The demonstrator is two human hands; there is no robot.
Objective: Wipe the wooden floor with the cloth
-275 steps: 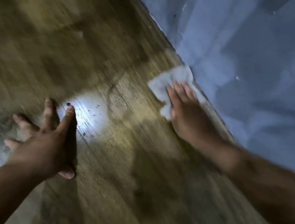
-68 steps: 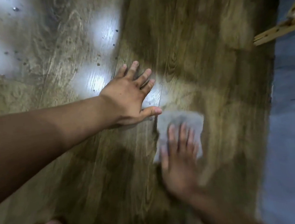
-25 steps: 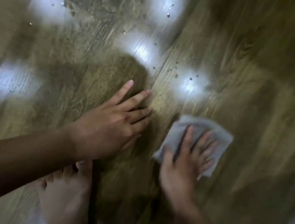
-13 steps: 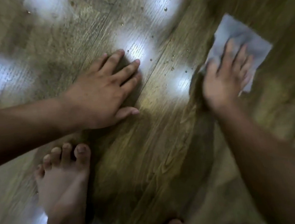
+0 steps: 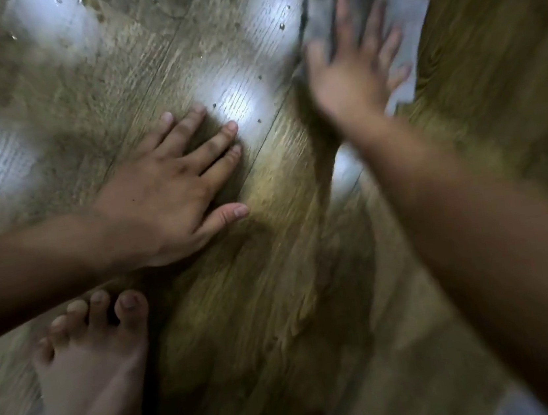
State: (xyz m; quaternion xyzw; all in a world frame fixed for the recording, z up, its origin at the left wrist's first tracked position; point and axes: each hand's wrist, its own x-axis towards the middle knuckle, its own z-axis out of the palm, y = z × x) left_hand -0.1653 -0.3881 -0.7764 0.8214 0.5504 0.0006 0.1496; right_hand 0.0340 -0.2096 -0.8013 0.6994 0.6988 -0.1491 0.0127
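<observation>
Pressing the cloth flat against the wooden floor at the far right, the right hand is spreading straight fingers over it, blurred as in mid-stroke. The left hand is bracing nearby, palm down, fingers extended, gripping nothing. Wiping appears to be underway; the next pass is probably calling for a sweep toward the droplets glinting just left of the cloth.

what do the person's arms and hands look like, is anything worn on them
Both are bare. The left hand and left forearm show no glove, sleeve, watch or ring; its nails are short and unpainted. The right hand and right forearm also show no sleeve or glove, but blur hides finer detail.
</observation>
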